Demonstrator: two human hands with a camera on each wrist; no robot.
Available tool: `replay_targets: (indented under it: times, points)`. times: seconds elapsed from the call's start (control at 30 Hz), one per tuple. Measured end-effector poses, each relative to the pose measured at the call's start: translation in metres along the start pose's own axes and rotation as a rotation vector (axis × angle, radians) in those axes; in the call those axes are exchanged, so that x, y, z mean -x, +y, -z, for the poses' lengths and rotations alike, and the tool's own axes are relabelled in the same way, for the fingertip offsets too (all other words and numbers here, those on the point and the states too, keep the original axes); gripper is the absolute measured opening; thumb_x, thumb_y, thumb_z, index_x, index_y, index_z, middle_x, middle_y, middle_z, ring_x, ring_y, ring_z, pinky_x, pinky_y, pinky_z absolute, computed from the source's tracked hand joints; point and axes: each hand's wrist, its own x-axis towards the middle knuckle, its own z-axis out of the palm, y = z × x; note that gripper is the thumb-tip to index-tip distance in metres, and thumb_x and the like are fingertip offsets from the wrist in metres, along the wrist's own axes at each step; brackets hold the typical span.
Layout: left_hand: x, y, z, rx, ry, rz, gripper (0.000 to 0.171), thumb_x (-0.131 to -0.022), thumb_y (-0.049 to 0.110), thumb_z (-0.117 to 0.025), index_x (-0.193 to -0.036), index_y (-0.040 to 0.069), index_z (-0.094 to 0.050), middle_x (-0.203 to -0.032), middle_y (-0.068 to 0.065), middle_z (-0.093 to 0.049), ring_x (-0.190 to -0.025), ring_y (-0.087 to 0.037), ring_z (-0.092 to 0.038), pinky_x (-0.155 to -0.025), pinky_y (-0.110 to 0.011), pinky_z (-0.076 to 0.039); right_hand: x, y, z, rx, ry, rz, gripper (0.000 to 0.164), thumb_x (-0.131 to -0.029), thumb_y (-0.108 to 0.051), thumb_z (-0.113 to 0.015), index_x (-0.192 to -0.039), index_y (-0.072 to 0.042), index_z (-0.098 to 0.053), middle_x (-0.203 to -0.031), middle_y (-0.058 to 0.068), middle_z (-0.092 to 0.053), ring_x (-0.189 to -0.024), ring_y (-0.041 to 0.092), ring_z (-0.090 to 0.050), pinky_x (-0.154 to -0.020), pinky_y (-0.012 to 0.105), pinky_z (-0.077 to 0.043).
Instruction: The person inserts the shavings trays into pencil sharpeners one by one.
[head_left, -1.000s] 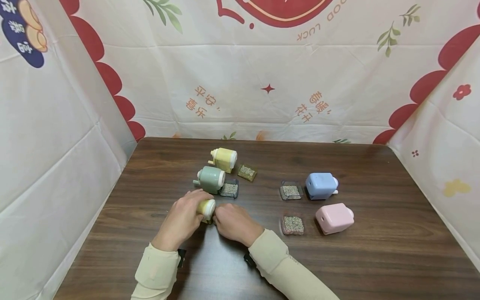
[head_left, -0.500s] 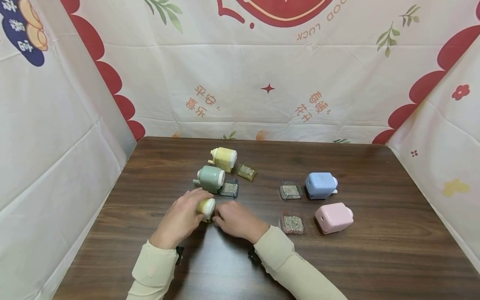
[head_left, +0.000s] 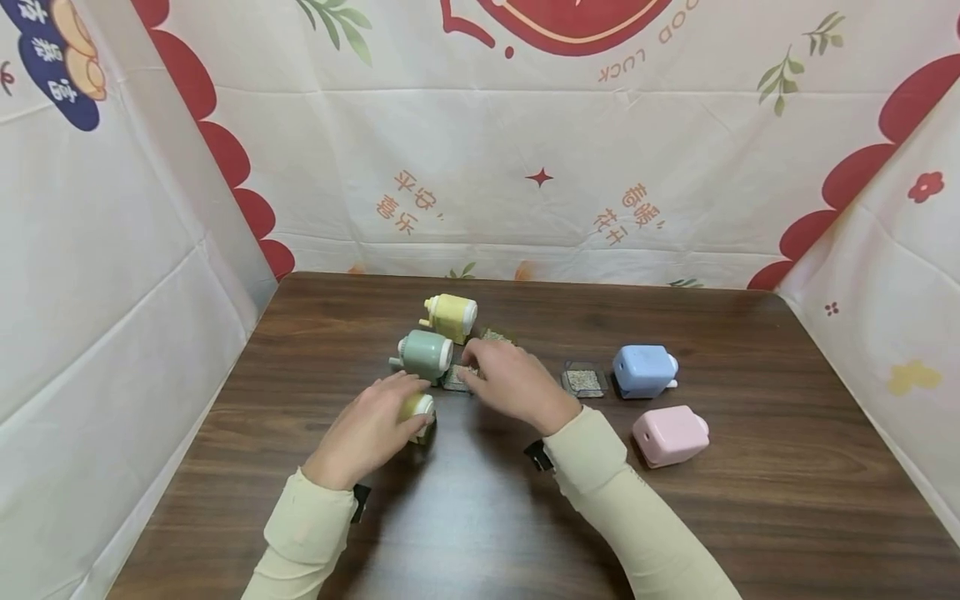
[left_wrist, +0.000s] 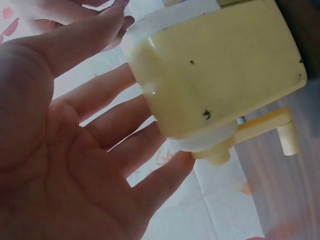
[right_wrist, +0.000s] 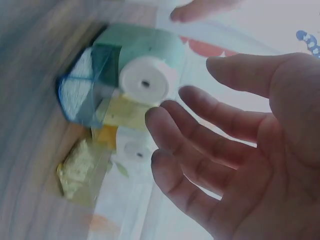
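My left hand (head_left: 363, 433) lies around the near yellow pencil sharpener (head_left: 414, 407), its fingers loosely extended along the far side and the thumb by the white front. In the left wrist view the sharpener's crank handle (left_wrist: 265, 127) sticks out at the back. My right hand (head_left: 521, 387) hovers with relaxed, parted fingers, overlapping the dark clear shavings drawer (head_left: 456, 380) in the head view. That drawer stands in front of the green sharpener (head_left: 424, 354). The right wrist view shows nothing between the right fingers and thumb; the green sharpener's white front (right_wrist: 145, 81) faces the hand.
Behind the green sharpener stands another yellow sharpener (head_left: 450, 315), with its shavings-filled drawer (head_left: 495, 335) beside it. To the right are a blue sharpener (head_left: 645, 371), a clear drawer (head_left: 583, 381) and a pink sharpener (head_left: 670, 436). My right sleeve (head_left: 600, 467) hides the pink drawer.
My right hand has left the front of the near yellow sharpener and moved up and right, its fingers loosening, to the green sharpener's drawer. The left hand stays in place, its thumb spread outward.
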Motion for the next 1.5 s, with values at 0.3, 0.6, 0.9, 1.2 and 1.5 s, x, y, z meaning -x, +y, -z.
replay_targets:
  times: [0.3, 0.6, 0.9, 1.2, 1.5]
  points:
    - [-0.008, 0.003, 0.028, 0.001, 0.036, -0.019, 0.040, -0.092, 0.025, -0.070, -0.128, 0.008, -0.064, -0.133, -0.009, -0.062, -0.127, -0.027, -0.055, -0.103, -0.048, -0.046, -0.013, 0.012, -0.005, 0.031, -0.018, -0.071, 0.049, -0.095, -0.039, -0.064, -0.135, -0.012, -0.054, -0.130, 0.007, -0.057, -0.111, 0.025, -0.062, -0.090, 0.047, -0.052]
    - [-0.029, 0.003, 0.063, -0.052, 0.022, -0.021, 0.042, -0.094, 0.029, -0.067, -0.132, 0.010, -0.061, -0.135, -0.007, -0.060, -0.129, -0.026, -0.053, -0.105, -0.049, -0.044, -0.025, 0.015, -0.030, 0.083, -0.093, -0.099, 0.063, -0.092, -0.037, -0.068, -0.142, -0.005, -0.048, -0.139, 0.015, -0.052, -0.124, 0.031, -0.055, -0.096, 0.050, -0.050]
    - [-0.055, 0.003, 0.073, -0.095, -0.065, -0.032, 0.044, -0.094, 0.029, -0.067, -0.133, 0.009, -0.060, -0.133, -0.007, -0.062, -0.126, -0.025, -0.056, -0.103, -0.048, -0.045, -0.027, 0.018, -0.039, 0.130, -0.084, -0.106, 0.055, -0.093, -0.030, -0.069, -0.139, -0.004, -0.053, -0.136, 0.014, -0.054, -0.119, 0.031, -0.058, -0.094, 0.048, -0.052]
    - [-0.082, 0.011, 0.069, -0.190, -0.213, -0.059, 0.047, -0.090, 0.020, -0.071, -0.135, 0.011, -0.059, -0.130, -0.004, -0.064, -0.116, -0.021, -0.061, -0.089, -0.045, -0.053, -0.027, 0.019, -0.041, 0.131, -0.086, -0.120, 0.050, -0.093, -0.028, -0.069, -0.136, -0.006, -0.055, -0.133, 0.011, -0.055, -0.114, 0.029, -0.061, -0.089, 0.046, -0.053]
    - [-0.103, 0.011, 0.053, -0.269, -0.381, -0.050, 0.033, -0.083, 0.002, -0.072, -0.115, 0.007, -0.067, -0.097, -0.006, -0.067, -0.074, -0.018, -0.054, -0.063, -0.033, -0.045, -0.028, 0.018, -0.042, 0.120, -0.084, -0.127, 0.050, -0.093, -0.027, -0.069, -0.135, -0.005, -0.055, -0.131, 0.012, -0.056, -0.113, 0.029, -0.061, -0.087, 0.046, -0.054]
